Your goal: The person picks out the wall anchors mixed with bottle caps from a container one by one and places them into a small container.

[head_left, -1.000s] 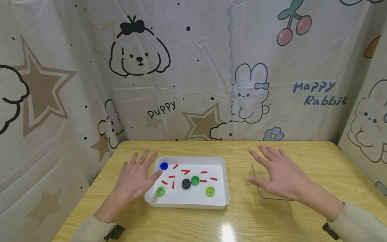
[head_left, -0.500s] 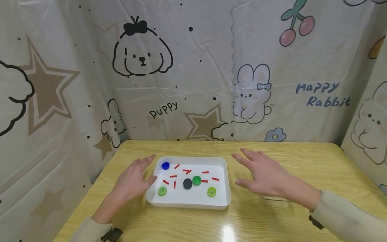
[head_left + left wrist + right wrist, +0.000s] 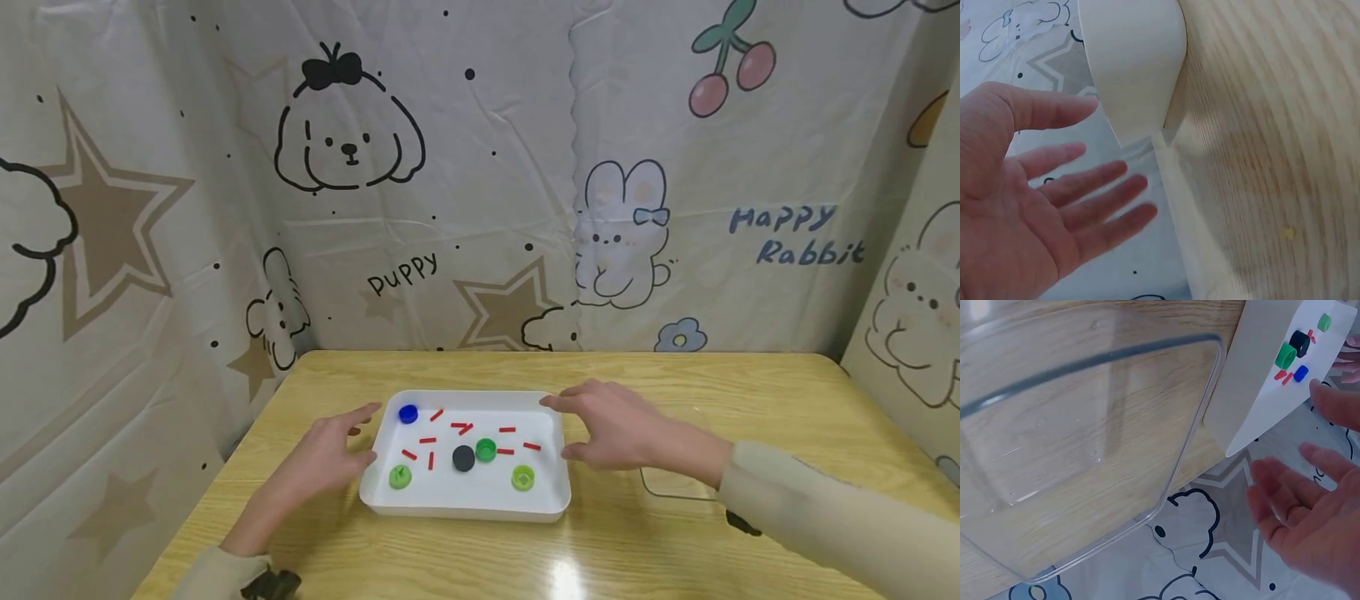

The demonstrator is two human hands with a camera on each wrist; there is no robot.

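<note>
A shallow white tray (image 3: 487, 505) sits on the table. It holds several short red strips (image 3: 507, 430) and several bottle caps: a blue cap (image 3: 408, 413), a black cap (image 3: 463, 458), a green cap (image 3: 486, 450), a light green cap (image 3: 400, 477) and a yellow-green cap (image 3: 522, 477). My left hand (image 3: 311, 457) hovers at the tray's left end, fingers extended and thumb apart. At the opposite end is my right hand (image 3: 618, 429), its fingertips by the right rim; whether they touch it I cannot tell. Neither hand grips anything.
A clear, open-topped container (image 3: 1194, 419) stands on the wooden table (image 3: 600, 542) to the right of the tray, partly behind my right forearm. Printed cloth (image 3: 495, 208) hangs behind the table and at both sides.
My right hand has moved left, from over the clear container to the tray's right end. The left hand has drawn slightly off the tray's left edge and lowered. The tray's contents look unchanged.
</note>
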